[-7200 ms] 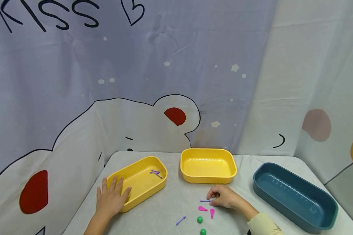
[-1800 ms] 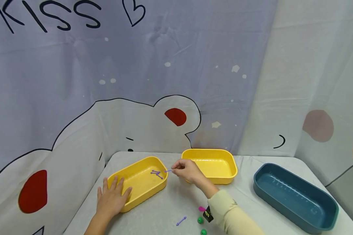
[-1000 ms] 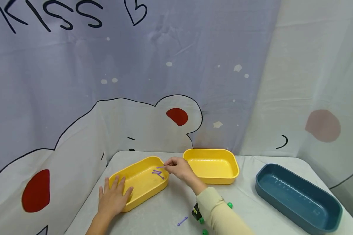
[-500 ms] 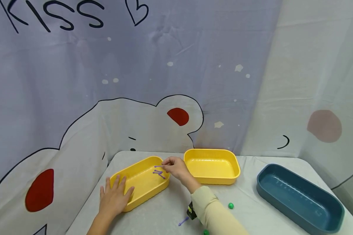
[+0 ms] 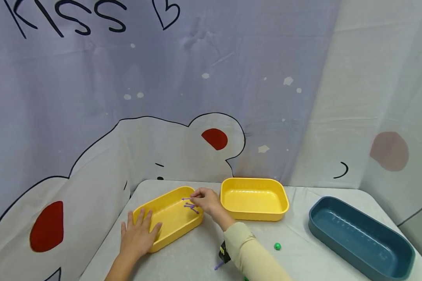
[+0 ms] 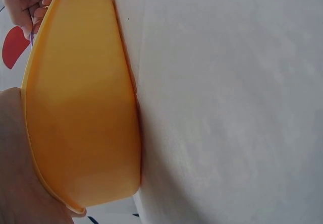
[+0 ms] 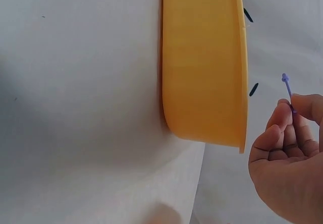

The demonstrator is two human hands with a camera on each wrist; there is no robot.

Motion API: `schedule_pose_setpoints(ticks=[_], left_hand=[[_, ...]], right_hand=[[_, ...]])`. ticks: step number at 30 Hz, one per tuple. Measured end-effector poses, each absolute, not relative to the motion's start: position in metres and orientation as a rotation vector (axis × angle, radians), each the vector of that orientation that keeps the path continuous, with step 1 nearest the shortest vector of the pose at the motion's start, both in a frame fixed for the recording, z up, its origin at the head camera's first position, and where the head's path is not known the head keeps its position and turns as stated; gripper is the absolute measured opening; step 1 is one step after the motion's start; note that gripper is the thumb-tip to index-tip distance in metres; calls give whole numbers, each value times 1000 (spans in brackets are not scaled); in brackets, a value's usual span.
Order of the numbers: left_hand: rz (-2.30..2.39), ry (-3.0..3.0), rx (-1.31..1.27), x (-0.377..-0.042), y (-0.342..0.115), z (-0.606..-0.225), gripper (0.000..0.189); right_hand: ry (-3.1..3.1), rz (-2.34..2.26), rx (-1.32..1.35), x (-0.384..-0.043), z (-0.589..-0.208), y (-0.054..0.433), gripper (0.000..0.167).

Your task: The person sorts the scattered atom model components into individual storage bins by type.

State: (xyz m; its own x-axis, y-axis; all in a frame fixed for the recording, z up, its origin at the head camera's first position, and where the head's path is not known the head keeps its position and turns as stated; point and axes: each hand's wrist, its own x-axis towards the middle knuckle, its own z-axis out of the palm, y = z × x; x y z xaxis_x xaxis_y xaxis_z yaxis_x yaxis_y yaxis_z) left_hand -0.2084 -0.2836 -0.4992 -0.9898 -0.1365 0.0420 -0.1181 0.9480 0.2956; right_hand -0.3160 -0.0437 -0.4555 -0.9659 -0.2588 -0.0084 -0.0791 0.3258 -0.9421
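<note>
Yellow trays (image 5: 254, 216): two
Blue tray (image 5: 362, 234): one
Purple sticks (image 5: 188, 206): five visible
Green balls (image 5: 277, 246): two visible

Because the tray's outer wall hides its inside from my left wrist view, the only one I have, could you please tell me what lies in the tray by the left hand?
Observer: In the head view, three purple sticks lie in the tray, toward the end away from the left hand.
Operator: Thank you; I see only a purple sliver at the right hand, so could you say how it is held?
Observer: The right wrist view shows that hand pinching a purple stick near one end, with the opposite, knobbed end sticking out free.
</note>
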Motion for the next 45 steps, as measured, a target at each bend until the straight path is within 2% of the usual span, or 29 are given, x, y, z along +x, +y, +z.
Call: schedule_pose_setpoints(ticks=[11,19,27,34,45], left_hand=[[-438,-3038,200,-208,-283,-499,72],[-445,-3037,201,-207,-281,-498,71],[-440,-3031,201,-207,-281,-497,69],[-431,-3029,194,-207,-281,-498,71],[-440,-3037,180,-207,-281,-497,78]], right_hand=[[2453,-1704,-264,-319,-456,-48,6],[2475,-1652,-248,-320,-455,-47,23],[2475,-1649,-282,-321,-455,-36,20],[2432,-1649,-380,-316,-448,-17,27],[2380,-1605,-417,-305,-441,14,22]])
